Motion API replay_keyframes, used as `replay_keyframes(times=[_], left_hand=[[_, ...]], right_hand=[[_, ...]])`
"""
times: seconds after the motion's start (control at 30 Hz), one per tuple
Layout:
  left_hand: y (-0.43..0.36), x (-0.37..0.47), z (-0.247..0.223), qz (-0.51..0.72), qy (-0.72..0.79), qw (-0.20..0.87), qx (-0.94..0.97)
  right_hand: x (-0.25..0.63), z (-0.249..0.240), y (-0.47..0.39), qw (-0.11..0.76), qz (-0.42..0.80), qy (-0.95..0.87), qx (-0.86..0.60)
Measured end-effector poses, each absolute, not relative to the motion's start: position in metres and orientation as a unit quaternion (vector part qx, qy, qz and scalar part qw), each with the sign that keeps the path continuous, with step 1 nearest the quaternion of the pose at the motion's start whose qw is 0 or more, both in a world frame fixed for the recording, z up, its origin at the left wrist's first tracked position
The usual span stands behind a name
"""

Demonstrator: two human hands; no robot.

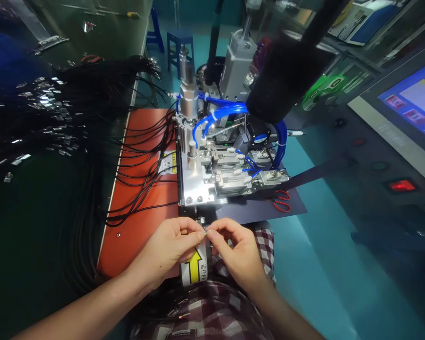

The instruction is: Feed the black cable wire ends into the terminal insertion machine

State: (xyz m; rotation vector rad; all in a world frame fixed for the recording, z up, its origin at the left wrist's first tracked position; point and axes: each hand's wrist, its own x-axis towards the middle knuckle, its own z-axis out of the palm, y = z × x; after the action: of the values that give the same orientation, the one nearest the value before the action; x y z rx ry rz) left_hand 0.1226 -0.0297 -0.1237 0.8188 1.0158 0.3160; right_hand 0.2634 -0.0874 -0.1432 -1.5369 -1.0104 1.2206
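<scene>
My left hand [177, 243] and my right hand [235, 248] meet fingertip to fingertip at the machine's near end. Both are closed in a pinch. Between the tips shows a tiny bit of thin coloured wires [205, 231], mostly hidden by the fingers. Just beyond them a small metallic piece [202, 220] sits at the machine's near end. Below my left fingers lies a white label with a yellow arrow [194, 267]. The machine [194, 184] has a shiny metal plate, small cylinders and blue air hoses [230, 109].
Black cables [141, 189] run across the orange board [145, 245] into the machine's left side. A large pile of cables with metal connectors [53, 108] covers the left table. Red-handled scissors [282, 200] lie on a dark sheet. A screen panel [407, 104] stands at right.
</scene>
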Motion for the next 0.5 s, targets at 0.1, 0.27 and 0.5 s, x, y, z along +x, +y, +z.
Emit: replay_keyframes(times=[0.1, 0.27, 0.5], left_hand=[[-0.029, 0.122, -0.124, 0.134, 0.472, 0.785, 0.378], [-0.023, 0.12, -0.123, 0.141, 0.465, 0.75, 0.449], [-0.017, 0.109, -0.122, 0.15, 0.475, 0.491, 0.714]], right_hand=[[0.264, -0.142, -0.088, 0.445, 0.425, -0.471, -0.632], [0.267, -0.144, -0.087, 0.436, 0.392, -0.508, -0.631], [0.274, -0.151, -0.078, 0.45, 0.469, -0.412, -0.639]])
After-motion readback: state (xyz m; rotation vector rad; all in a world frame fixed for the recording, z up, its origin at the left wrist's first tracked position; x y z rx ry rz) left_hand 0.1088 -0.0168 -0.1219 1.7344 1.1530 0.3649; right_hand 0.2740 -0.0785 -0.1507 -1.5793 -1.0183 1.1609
